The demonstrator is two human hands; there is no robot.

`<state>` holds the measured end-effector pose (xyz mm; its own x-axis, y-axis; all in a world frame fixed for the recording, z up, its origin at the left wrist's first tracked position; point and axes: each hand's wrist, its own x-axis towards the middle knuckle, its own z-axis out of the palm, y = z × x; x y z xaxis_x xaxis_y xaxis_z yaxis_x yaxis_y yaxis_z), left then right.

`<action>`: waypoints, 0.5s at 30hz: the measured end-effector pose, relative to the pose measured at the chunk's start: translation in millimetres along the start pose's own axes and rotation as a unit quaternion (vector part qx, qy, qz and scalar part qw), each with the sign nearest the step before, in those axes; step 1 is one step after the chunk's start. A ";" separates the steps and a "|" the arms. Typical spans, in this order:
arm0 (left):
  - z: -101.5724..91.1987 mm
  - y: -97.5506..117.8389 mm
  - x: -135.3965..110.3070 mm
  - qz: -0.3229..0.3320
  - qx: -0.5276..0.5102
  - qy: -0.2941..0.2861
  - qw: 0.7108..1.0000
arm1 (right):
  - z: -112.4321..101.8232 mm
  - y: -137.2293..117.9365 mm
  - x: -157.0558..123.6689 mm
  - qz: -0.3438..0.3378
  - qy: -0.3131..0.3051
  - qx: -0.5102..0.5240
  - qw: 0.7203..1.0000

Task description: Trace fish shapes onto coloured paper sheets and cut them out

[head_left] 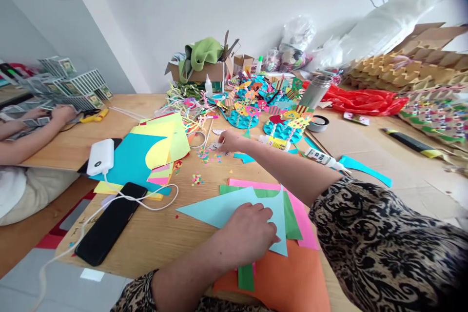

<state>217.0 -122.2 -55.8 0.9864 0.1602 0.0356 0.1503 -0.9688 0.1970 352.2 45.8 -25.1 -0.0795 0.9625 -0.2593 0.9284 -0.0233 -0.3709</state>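
Observation:
My left hand (252,233) rests with curled fingers on a light blue paper triangle (226,207), pressing it onto a stack of green, pink and orange sheets (292,273). My right hand (228,141) reaches far forward over the table, fingertips pinched together at a small white piece beside scattered confetti (204,156). What the fingers pinch is too small to name. A glue bottle (274,143) lies just right of that hand, and another glue bottle (323,158) lies farther right.
A black phone (109,224) and white power bank (100,157) with cable lie at left beside coloured sheets (161,148). Finished paper crafts (256,102), a cardboard box (199,73), steel bottle (315,91) and tape roll (319,123) stand behind. Another person's arms (32,131) handle cards at far left.

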 end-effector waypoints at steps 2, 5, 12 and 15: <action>2.0 -0.6 -0.2 0.004 0.000 0.011 1.000 | -8.4 2.8 -2.3 0.024 0.009 0.045 0.999; 3.7 -0.2 -0.7 0.002 0.002 0.012 1.000 | -16.6 7.5 -7.4 0.037 0.017 0.115 0.993; 7.5 2.4 -2.2 0.008 0.017 0.018 1.000 | -34.3 13.8 -20.6 0.024 0.074 0.267 0.961; 9.6 2.3 -2.3 0.008 0.025 0.021 0.999 | -49.8 18.4 -28.5 0.015 0.111 0.395 0.912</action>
<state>215.7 -126.6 -64.9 0.9852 0.1514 0.0806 0.1385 -0.9795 0.1463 389.7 31.4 19.9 0.0982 0.9871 -0.1267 0.3697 -0.1544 -0.9162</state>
